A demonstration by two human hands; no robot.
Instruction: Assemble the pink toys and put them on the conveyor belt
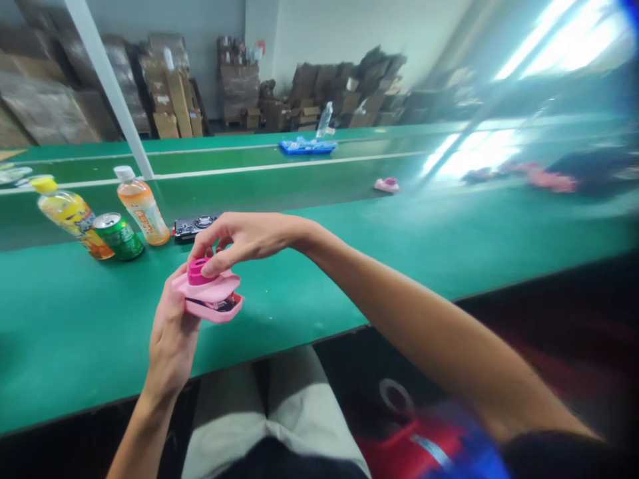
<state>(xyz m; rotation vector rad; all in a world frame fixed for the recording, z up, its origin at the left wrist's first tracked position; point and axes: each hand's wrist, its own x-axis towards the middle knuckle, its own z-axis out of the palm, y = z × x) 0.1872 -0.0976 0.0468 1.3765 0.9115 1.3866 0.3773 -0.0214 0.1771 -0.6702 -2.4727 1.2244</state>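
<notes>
A pink plastic casing (210, 290) is held above the green table. Its two shell halves gape on the side facing right, and dark and metallic parts show between them. My left hand (172, 329) is closed around the casing's left end. Over the top comes my right hand (244, 238), its thumb and fingers closed on a darker pink round piece (198, 271) that sits on the upper shell. Whether this piece is fixed to the shell I cannot tell. Just behind my right hand lies a black device with a round dial (192, 228).
Left on the green table (309, 279) stand a yellow-capped bottle (70, 213), a green can (118, 236) and an orange drink bottle (144, 207). Farther off are a pink part (387, 185), a blue tray (308, 148) and a clear bottle (324, 120). A white post (110, 86) rises at left.
</notes>
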